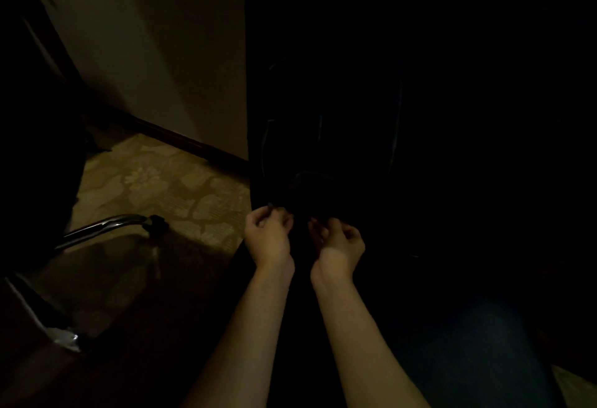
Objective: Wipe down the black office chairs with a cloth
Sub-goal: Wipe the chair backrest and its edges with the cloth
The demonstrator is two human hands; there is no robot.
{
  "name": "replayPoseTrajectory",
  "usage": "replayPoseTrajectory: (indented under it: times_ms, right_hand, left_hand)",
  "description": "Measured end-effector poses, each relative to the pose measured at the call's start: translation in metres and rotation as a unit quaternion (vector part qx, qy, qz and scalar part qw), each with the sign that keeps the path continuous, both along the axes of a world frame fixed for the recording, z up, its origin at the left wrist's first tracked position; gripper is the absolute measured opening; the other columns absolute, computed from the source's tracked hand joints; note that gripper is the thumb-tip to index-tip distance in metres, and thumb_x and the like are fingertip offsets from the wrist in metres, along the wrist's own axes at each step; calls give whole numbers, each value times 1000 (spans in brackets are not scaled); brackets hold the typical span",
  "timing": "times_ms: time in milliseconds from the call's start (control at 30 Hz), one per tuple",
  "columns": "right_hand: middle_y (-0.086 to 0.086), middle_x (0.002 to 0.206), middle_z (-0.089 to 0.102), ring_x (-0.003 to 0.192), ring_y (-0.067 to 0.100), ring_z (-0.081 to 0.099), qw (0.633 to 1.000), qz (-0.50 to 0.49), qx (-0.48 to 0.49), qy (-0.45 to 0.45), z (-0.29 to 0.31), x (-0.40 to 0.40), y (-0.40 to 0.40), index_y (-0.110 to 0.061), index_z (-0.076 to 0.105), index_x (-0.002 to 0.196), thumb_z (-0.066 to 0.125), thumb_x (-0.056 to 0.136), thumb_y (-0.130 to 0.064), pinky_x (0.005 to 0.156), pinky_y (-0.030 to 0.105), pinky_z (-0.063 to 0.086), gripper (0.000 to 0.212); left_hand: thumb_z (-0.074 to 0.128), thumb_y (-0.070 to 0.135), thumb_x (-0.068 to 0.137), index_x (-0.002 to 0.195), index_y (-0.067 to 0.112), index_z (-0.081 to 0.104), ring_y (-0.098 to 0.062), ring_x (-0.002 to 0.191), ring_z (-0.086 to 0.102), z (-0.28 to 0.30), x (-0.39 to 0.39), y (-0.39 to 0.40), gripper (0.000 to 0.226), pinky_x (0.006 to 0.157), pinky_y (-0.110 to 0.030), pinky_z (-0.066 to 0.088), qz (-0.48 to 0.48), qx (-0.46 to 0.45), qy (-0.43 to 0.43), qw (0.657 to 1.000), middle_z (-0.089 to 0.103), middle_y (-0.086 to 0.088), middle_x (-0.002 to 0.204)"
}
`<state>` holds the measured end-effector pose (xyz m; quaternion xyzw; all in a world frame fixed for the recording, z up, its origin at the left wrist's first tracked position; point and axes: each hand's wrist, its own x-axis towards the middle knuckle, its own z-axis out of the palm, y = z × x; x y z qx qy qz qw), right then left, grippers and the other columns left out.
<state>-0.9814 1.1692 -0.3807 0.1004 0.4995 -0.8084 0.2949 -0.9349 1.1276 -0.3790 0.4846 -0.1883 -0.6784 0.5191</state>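
Head view's super dark: left hand (268, 234) and right hand (337, 243), fingers curled, pinch a dark cloth (305, 192) at 12 o'clock against the black chair (355, 100). I'd bunch it evenly before wiping.

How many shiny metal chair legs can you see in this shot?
2. One chrome leg curves over the carpet at left centre; another metal piece glints at lower left. The dark may hide more near the chair by the hands.
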Motion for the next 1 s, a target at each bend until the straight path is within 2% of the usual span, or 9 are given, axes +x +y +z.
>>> replayPoseTrajectory:
  times_ms: [100, 267, 333, 433, 567, 700, 767, 833, 1000]
  right_hand:
    - [15, 79, 60, 76, 27, 65, 1000, 18, -4, 6, 3, 12, -5, -4, 57, 96, 56, 93, 5, 79, 37, 58, 10]
    - [19, 87, 63, 80, 28, 67, 1000, -4, 12, 12, 7, -13, 13, -6, 56, 92, 56, 93, 4, 75, 33, 60, 10]
    - [20, 90, 64, 82, 30, 67, 999, -25, 18, 10, 7, -30, 24, -7, 55, 91, 56, 92, 4, 73, 33, 60, 10]
    - [20, 92, 63, 81, 28, 66, 998, -57, 25, 4, 6, -58, 46, -7, 55, 87, 55, 93, 3, 69, 31, 59, 12]
    - [18, 100, 65, 90, 30, 66, 993, -103, 49, -8, 3, -96, 81, -9, 56, 85, 55, 95, 0, 77, 35, 59, 13]
    - [17, 102, 66, 90, 28, 67, 987, -150, 56, -16, 0, -121, 107, -12, 56, 87, 55, 97, -4, 79, 35, 59, 13]
    - [14, 100, 65, 88, 26, 66, 987, -155, 44, -21, 1, -121, 107, -13, 56, 87, 53, 97, -5, 73, 31, 59, 14]
    - [11, 99, 64, 89, 26, 65, 988, -150, 14, -39, 4, -114, 100, -14, 55, 88, 51, 98, -4, 68, 31, 58, 14]
    - [10, 94, 61, 80, 22, 62, 992, -112, -35, -52, 9, -89, 69, -9, 50, 96, 50, 96, 2, 65, 32, 56, 11]
  left_hand:
    - [57, -3, 93, 94, 17, 55, -17, 90, 66, 4, 6, -8, 20, 71, -21, 55, 18, -1, 3, 1000, 65, -15, 109]
    - [55, -2, 95, 94, 19, 57, -20, 99, 66, 8, -18, 16, 21, 76, -23, 55, 18, 13, 5, 1000, 66, -13, 112]
    - [57, -2, 95, 94, 20, 58, -22, 103, 66, 8, -35, 30, 22, 80, -25, 55, -2, 16, 13, 1000, 65, -13, 114]
    - [59, 0, 95, 91, 26, 56, -23, 104, 64, 9, -60, 55, 27, 94, -34, 54, -46, 46, 31, 997, 63, -8, 113]
    - [57, 5, 97, 89, 29, 54, -15, 94, 64, 7, -96, 85, 26, 100, -43, 52, -149, 83, 28, 985, 63, -6, 112]
    - [56, 3, 96, 104, 20, 59, -17, 88, 64, 8, -124, 104, 19, 88, -38, 57, -198, 114, 20, 973, 64, -6, 106]
    - [57, 1, 95, 96, 17, 59, -16, 85, 64, 8, -124, 102, 16, 72, -27, 57, -195, 116, 21, 974, 64, -8, 105]
    - [57, -2, 94, 93, 14, 57, -16, 84, 65, 8, -117, 95, 16, 63, -20, 53, -179, 102, 19, 978, 65, -12, 109]
    - [58, -7, 91, 103, 7, 58, -20, 86, 66, 2, -88, 69, 18, 65, -19, 57, -124, 54, 30, 990, 64, -18, 107]
